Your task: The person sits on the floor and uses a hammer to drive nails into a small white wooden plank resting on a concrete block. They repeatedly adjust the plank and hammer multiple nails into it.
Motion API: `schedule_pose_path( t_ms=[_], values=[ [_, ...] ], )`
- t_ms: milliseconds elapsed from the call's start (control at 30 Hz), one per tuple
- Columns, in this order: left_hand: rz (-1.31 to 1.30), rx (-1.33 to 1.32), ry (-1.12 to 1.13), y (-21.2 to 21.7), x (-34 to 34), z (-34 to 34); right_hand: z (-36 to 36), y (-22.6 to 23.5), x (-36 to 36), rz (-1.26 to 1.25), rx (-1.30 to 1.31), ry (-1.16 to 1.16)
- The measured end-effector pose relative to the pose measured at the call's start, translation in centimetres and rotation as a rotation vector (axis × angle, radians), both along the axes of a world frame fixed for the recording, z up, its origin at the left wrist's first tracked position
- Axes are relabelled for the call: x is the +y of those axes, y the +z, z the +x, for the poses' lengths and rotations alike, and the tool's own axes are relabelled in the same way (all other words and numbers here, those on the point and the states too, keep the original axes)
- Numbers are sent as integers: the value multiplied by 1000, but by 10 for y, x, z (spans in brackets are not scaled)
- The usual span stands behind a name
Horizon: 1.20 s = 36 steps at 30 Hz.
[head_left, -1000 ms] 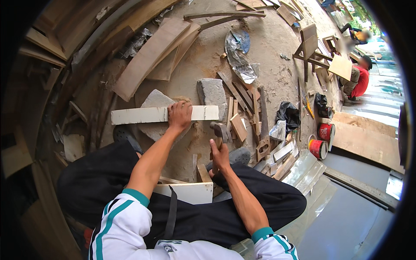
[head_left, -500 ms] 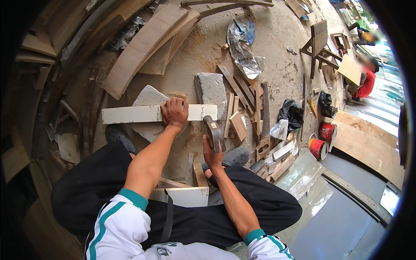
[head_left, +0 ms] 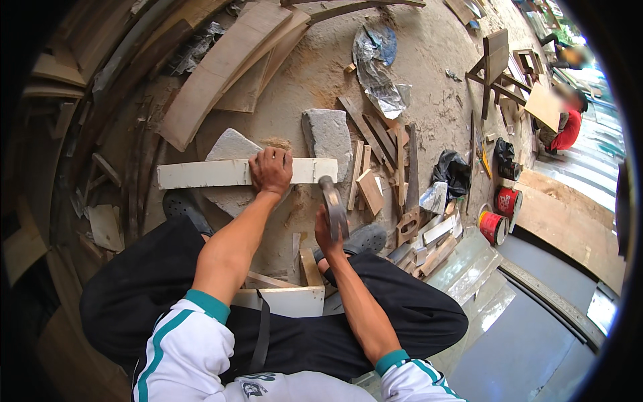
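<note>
A long white board lies crosswise in front of me over two grey stone blocks, the left block and the right block. My left hand is closed over the board right of its middle, pressing it from above. In my right hand is a hammer, its head next to the board's right end. Small nails or marks show along the board near that end. Between my legs stands a white-sided wooden piece, partly hidden by a dark strap.
To the right lie a handsaw, wood offcuts and a black plastic bag. Red cans stand farther right, near a seated person in red. Curved planks lean at the far left. Crumpled silver plastic lies ahead.
The hammer has shifted slightly down and right with my right hand, its head tilting a little. My left hand still holds the board in the same place.
</note>
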<state>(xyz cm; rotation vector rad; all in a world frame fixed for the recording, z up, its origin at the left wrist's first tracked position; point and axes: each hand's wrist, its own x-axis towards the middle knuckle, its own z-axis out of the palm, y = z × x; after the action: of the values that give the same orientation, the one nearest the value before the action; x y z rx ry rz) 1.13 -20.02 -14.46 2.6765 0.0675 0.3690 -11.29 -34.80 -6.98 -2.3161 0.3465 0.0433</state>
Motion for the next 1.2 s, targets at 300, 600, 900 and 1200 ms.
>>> schedule_pose_path(
  t_ms=[300, 600, 900, 1200],
  values=[
    [-29, -22, 3, -6, 2, 0, 18, 28, 2, -125, -224, -29],
    [-61, -41, -12, -6, 3, 2, 17, 0, -4, -120, -362, 44],
    [-17, -6, -6, -4, 2, 0, 16, -4, -5, -13, -70, -89],
    [-42, -33, -17, -5, -2, -1, 14, -13, 4, -11, -21, -45]
  ],
)
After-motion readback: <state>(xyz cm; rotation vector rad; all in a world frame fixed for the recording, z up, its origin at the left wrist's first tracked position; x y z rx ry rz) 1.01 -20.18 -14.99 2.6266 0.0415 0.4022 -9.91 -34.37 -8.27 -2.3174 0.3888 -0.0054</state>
